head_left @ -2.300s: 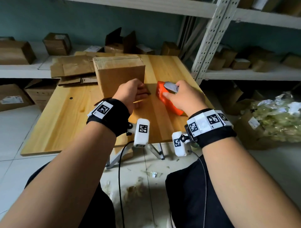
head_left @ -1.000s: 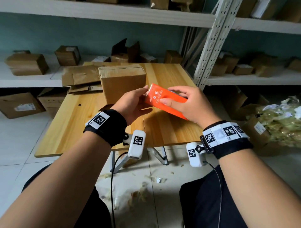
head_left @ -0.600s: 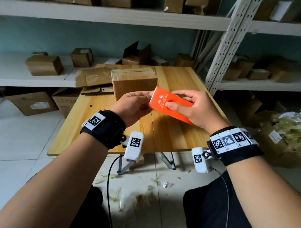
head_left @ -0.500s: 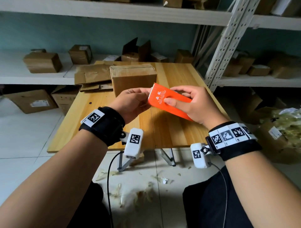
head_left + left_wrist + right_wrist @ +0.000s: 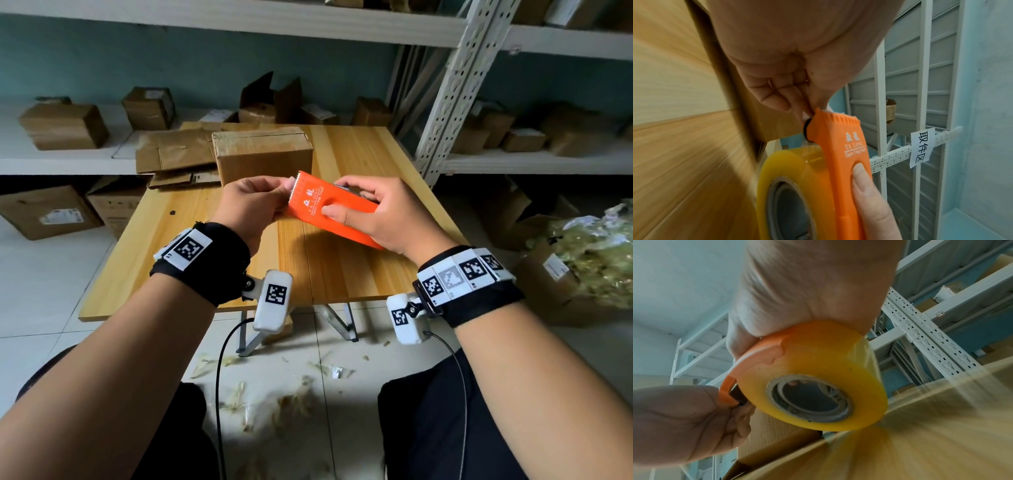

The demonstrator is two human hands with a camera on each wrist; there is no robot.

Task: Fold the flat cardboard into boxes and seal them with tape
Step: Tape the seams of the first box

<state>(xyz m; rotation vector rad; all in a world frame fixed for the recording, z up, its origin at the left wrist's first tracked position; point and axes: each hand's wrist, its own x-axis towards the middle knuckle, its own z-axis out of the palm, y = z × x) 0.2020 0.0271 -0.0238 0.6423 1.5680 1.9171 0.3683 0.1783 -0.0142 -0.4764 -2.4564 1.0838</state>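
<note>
An orange tape dispenser point(image 5: 329, 214) with a yellowish tape roll point(image 5: 818, 374) is held in the air above the wooden table point(image 5: 359, 274). My right hand point(image 5: 373, 212) grips its body, thumb on the orange cover point(image 5: 846, 162). My left hand point(image 5: 255, 205) pinches at the serrated front end, thumb and fingers at the tape end point(image 5: 809, 113). A folded cardboard box point(image 5: 262, 152) stands on the table behind my hands. Flat cardboard point(image 5: 174, 154) lies to its left.
A white metal shelf post point(image 5: 455, 85) stands right of the table. Shelves behind hold several small boxes point(image 5: 63, 125). Cartons point(image 5: 51, 210) sit on the floor at left, a bag of packing scraps point(image 5: 596, 253) at right. Tape scraps litter the floor.
My right hand lifted the dispenser off the table and turned its flat side up. My left hand left the table, came to the front end and now pinches there.
</note>
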